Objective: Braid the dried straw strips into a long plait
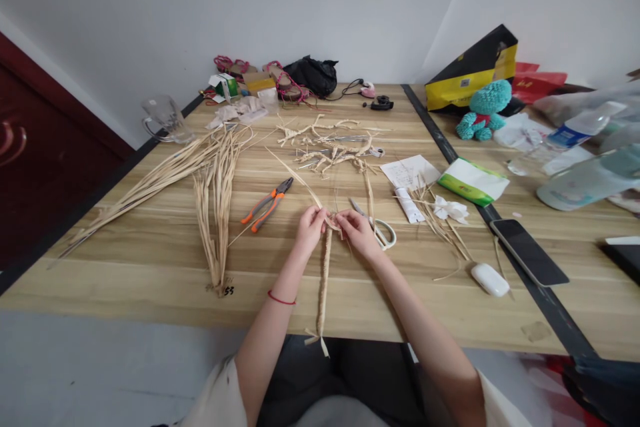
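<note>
A pale stick wrapped in dried straw-like strips point(325, 280) runs from my hands down past the table's near edge, with loose strip ends at the bottom. My left hand point(311, 232) pinches its upper end, where a long strip slants up to the left. On the other side my right hand point(357, 232) is closed on the strip at the same end; the fingertips of both hands nearly meet. Scissors point(385, 235) with pale handles lie partly behind my right hand. Orange-handled pliers point(267, 205) rest to the left of my left hand.
Bundles of dried strips point(217, 213) spread over the left side. Wrapped branch-like pieces point(335, 153) lie farther back. A glass mug point(167, 120) stands at the far left. To the right are a tissue pack point(473, 181), a phone point(530, 252), a white case point(490, 279) and bottles point(590, 180).
</note>
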Demonstrator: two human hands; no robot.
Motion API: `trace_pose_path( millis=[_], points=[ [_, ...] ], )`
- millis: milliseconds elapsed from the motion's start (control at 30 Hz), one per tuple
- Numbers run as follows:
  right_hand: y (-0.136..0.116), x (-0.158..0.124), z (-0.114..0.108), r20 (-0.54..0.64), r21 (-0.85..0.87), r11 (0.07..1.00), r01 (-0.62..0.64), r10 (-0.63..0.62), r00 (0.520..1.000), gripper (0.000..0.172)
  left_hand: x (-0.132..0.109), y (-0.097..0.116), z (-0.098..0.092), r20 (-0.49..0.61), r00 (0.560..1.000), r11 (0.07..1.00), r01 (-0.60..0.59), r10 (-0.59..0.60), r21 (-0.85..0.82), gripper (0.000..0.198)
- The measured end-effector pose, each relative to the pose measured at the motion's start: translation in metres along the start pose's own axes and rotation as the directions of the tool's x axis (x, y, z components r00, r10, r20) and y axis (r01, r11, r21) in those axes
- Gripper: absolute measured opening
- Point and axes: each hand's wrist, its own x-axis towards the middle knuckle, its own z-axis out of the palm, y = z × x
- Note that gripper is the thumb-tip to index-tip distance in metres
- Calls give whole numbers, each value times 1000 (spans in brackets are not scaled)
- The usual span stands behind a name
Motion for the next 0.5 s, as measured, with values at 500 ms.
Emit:
trace_pose_path(
  millis=[500],
  points=[
    [-4, -2, 0, -37, -21, 999, 49, -50, 998, 34, -2, 7, 1, -10, 1000, 997, 14, -14, -70, 37]
  ],
)
